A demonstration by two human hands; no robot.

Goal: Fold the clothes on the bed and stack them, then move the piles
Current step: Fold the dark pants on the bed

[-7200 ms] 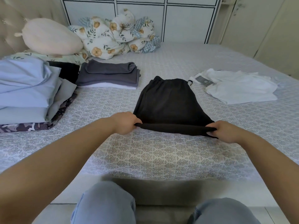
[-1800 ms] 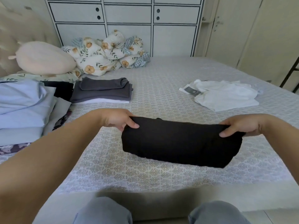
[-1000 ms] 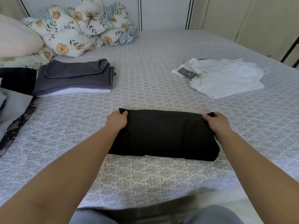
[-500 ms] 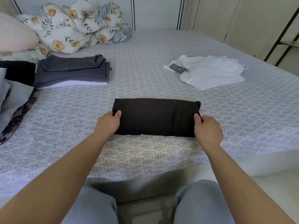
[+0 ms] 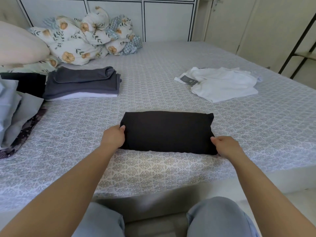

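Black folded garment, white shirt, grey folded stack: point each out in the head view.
black folded garment [image 5: 168, 131], head view, middle of its top face
white shirt [image 5: 222, 85], head view, middle of the crumpled fabric
grey folded stack [image 5: 82, 83], head view, top grey layer

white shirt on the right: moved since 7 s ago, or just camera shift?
No. The white shirt lies crumpled on the same stretch of the bed, tag at its left end, as before; only the camera shifted.
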